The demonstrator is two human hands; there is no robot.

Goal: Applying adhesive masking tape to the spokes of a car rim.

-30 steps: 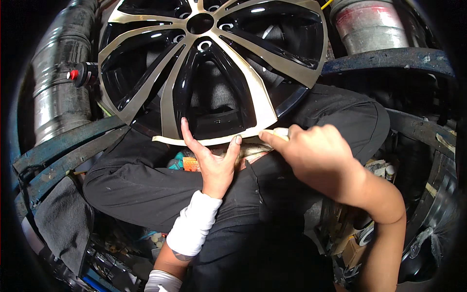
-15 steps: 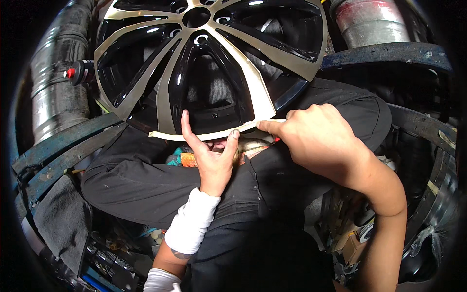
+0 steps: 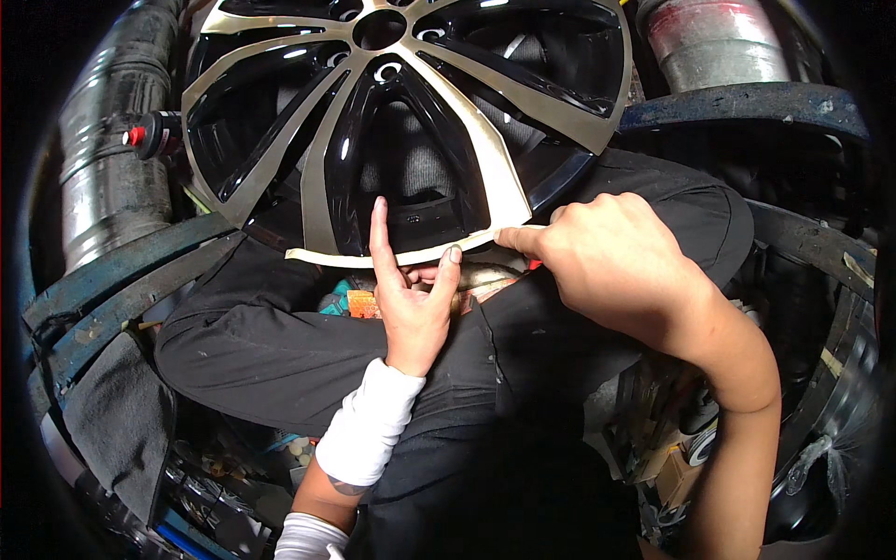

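A car wheel rim (image 3: 317,201) with gloss-black recesses and gold-toned spoke faces lies tilted over my crossed legs. A pale strip of masking tape (image 3: 341,260) runs along its near edge. My left hand (image 3: 413,313) is at this edge, the thumb pressing on the tape and the index finger stretched up across it onto the rim. Its other fingers curl under the edge, partly hidden. My right hand (image 3: 621,266) is closed, with its index fingertip on the tape's right part, by the bottom of a gold spoke. The thumb of that hand is mostly hidden.
Curved blue metal bands (image 3: 121,271) surround my seat on both sides. A worn metal cylinder (image 3: 117,159) stands at the left, another (image 3: 714,47) at the far right. A dark bottle with a red tip (image 3: 154,137) is beside the rim. Grey cloth (image 3: 121,420) hangs lower left.
My left index finger has moved a little to the right along the tape. The rim has shifted very slightly; my right hand stays at nearly the same spot.
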